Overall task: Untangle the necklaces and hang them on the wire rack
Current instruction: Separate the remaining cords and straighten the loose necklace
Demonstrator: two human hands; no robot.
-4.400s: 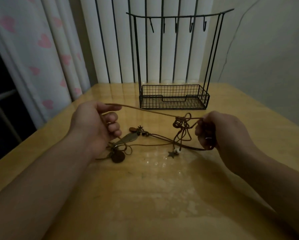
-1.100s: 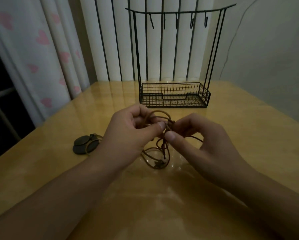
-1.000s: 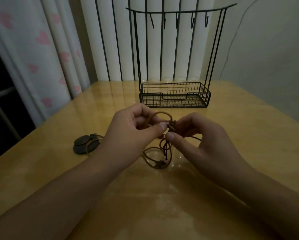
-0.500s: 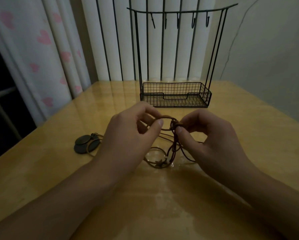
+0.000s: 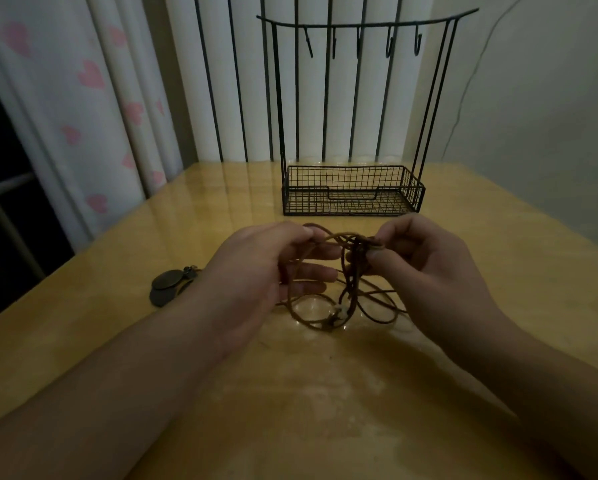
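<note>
A: Surface and room?
B: Glossy yellow-wood bench (image 5: pixel 325 393), dimly lit. White curtain (image 5: pixel 83 109) with pink hearts at left; white vertical panels with dark bars behind; plain wall (image 5: pixel 550 116) at right with a thin cable (image 5: pixel 463 98) running down it.

A: Rack location?
B: Black wire rack (image 5: pixel 353 195) at the far middle of the bench, upright. Mesh tray at the base, curved top bar above on thin uprights. Hooks on the bar: five counted, all bare.

A: Necklace location?
B: Tangled brown cords (image 5: pixel 353 271) between the two hands, near the bench middle, well in front of the rack. Knot raised off the surface; lower loops resting on the bench. Small pale bead and a dark charm (image 5: pixel 337 315) low in the loops. Cord count within the tangle: cannot tell.

A: Hand state?
B: Left hand (image 5: pixel 266 271): thumb and forefinger pinching a cord loop at the top, remaining fingers extended under the strands. Right hand (image 5: pixel 425 268): fingertips pinching the knot from the right side.

A: Other items, obstructions?
B: Two dark round discs (image 5: pixel 167 287), overlapping, flat on the bench left of the left hand, with a small clasp at the top. Left hand and forearm covering part of the cords leading toward the discs.
</note>
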